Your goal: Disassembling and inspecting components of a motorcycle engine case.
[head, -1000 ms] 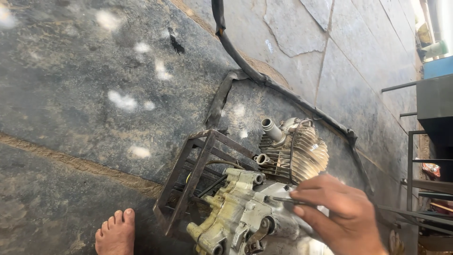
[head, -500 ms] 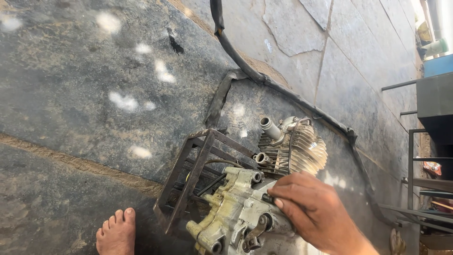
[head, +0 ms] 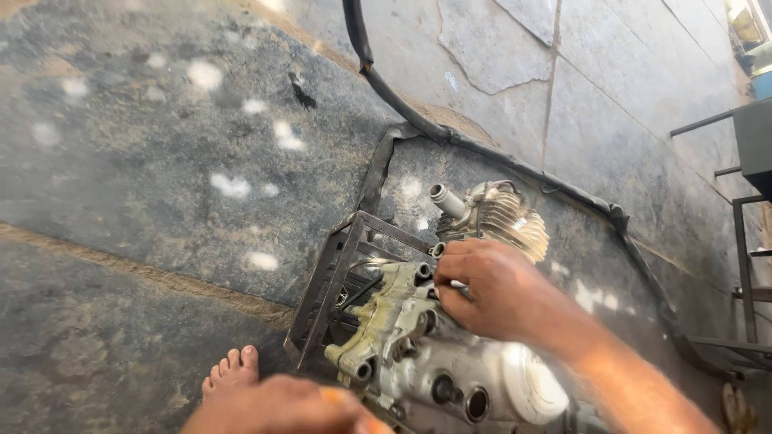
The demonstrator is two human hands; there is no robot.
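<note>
Motorcycle engine [head: 434, 354] sits on a dark metal frame stand [head: 334, 281] on the stone floor [head: 161, 161], its finned cylinder [head: 503, 217] just beyond the right hand [head: 490, 289]. That hand rests on the crankcase top, fingers [head: 450, 277] curled tight and pinching a small pale part too hidden to name. Blurred at the bottom edge, the left hand [head: 281, 406] holds something orange; its grip cannot be made out. A bare foot [head: 229, 374] is beside it, and a black hose [head: 482, 149] runs past the cylinder.
</note>
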